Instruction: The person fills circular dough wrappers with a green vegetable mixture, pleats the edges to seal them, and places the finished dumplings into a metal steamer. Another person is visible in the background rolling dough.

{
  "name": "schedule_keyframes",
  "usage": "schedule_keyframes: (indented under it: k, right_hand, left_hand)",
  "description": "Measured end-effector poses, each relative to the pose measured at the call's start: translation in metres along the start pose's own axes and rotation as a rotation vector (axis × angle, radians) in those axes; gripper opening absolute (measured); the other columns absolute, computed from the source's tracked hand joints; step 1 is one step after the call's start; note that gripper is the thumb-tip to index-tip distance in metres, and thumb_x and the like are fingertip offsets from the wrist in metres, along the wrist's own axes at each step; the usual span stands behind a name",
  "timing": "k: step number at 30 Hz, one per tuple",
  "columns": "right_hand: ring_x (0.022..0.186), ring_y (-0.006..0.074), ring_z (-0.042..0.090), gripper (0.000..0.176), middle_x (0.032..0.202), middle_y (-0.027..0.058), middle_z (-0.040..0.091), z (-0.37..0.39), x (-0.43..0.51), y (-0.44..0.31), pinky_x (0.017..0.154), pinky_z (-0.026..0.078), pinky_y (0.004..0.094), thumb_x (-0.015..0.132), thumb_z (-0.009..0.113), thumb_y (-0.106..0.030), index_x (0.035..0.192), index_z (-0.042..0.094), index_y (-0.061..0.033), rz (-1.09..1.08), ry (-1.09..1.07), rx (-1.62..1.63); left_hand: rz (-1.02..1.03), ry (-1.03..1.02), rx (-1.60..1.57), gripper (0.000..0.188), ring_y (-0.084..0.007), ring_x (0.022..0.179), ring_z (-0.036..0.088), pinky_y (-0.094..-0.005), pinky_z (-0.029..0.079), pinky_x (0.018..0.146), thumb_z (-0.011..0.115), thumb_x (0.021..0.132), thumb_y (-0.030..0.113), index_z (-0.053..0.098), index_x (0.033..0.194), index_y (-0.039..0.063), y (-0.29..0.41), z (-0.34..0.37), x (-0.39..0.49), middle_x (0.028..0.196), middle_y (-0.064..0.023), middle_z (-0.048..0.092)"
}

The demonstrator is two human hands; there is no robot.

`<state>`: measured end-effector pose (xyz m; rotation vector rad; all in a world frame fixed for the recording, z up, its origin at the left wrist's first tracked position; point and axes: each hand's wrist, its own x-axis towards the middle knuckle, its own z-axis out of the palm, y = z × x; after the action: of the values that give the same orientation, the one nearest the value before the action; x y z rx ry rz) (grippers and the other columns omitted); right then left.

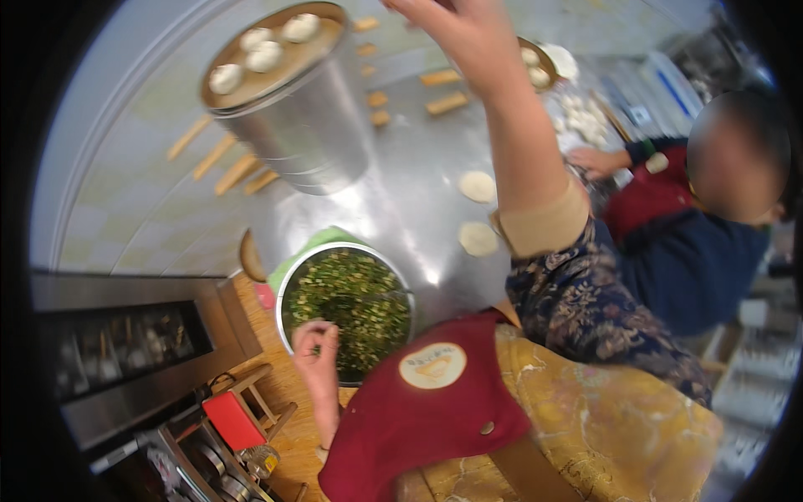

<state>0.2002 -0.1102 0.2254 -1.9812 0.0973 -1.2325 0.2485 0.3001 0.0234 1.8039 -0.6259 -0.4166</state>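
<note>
My left hand (317,348) is at the near-left rim of a round metal bowl (282,332), its fingers curled over chopped green filling (357,295). Whether it pinches anything is too small to tell. My right arm stretches up across the table, and my right hand (461,28) is cut off by the top edge, so its fingers are partly hidden. Beside that forearm, two flat round dough wrappers (477,187) lie on the steel tabletop (414,207). Beyond the bowl, a tall metal cylinder (307,132) bears a round tray (295,66) with several white buns (264,57).
A co-worker's hand (596,163) is at the right near a pile of white dough pieces (580,119). Another round tray (549,56) of buns stands behind my forearm. Green cloth (335,236) lies by the bowl. A red-seated stool (235,420) stands on the floor at left.
</note>
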Motion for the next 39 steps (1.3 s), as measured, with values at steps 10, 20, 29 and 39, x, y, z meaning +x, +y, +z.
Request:
schedule_keyframes:
  k: [10, 20, 29, 39]
  right_hand:
    - [0.109, 0.034, 0.055, 0.029, 0.116, 0.015, 0.061, -0.014, -0.37, 0.039, 0.094, 0.044, 0.0438, 0.084, 0.063, -0.013, 0.111, 0.064, -0.0041, 0.664, -0.351, -0.694]
    - [0.145, 0.0332, 0.025, 0.072, 0.153, 0.019, 0.032, -0.001, -0.419, 0.002, 0.117, 0.024, 0.0427, 0.089, 0.065, -0.035, 0.144, 0.037, 0.0007, 0.484, -0.595, -0.733]
    - [0.147, 0.0303, 0.021, 0.083, 0.157, 0.0162, 0.028, 0.001, -0.386, 0.003, 0.119, 0.02, 0.044, 0.087, 0.062, -0.049, 0.147, 0.033, 0.0001, 0.425, -0.586, -0.781]
    - [0.127, 0.0336, 0.047, 0.047, 0.132, 0.0174, 0.055, -0.006, -0.404, 0.058, 0.105, 0.039, 0.0418, 0.082, 0.07, -0.027, 0.122, 0.059, -0.0044, 0.742, -0.219, -0.601]
  left_hand:
    - [0.127, -0.387, 0.607, 0.065, -0.0378, 0.132, 0.04, -0.0462, 0.032, 0.111, 0.076, 0.077, 0.01, 0.049, 0.136, 0.006, 0.038, 0.014, 0.023, 0.136, -0.0176, 0.05]
    - [0.197, -0.465, 0.548, 0.043, -0.0353, 0.122, 0.051, -0.0423, 0.039, 0.105, 0.071, 0.083, 0.01, 0.06, 0.124, 0.003, 0.045, 0.031, 0.015, 0.126, -0.0181, 0.058]
    - [0.137, -0.482, 0.404, 0.034, -0.0332, 0.116, 0.056, -0.0395, 0.043, 0.101, 0.069, 0.086, 0.008, 0.064, 0.119, 0.002, 0.056, 0.032, 0.003, 0.122, -0.0176, 0.061]
    - [0.167, -0.485, 0.394, 0.035, -0.0338, 0.114, 0.058, -0.0396, 0.044, 0.099, 0.068, 0.087, 0.01, 0.063, 0.12, 0.001, 0.049, 0.031, 0.005, 0.12, -0.0185, 0.062]
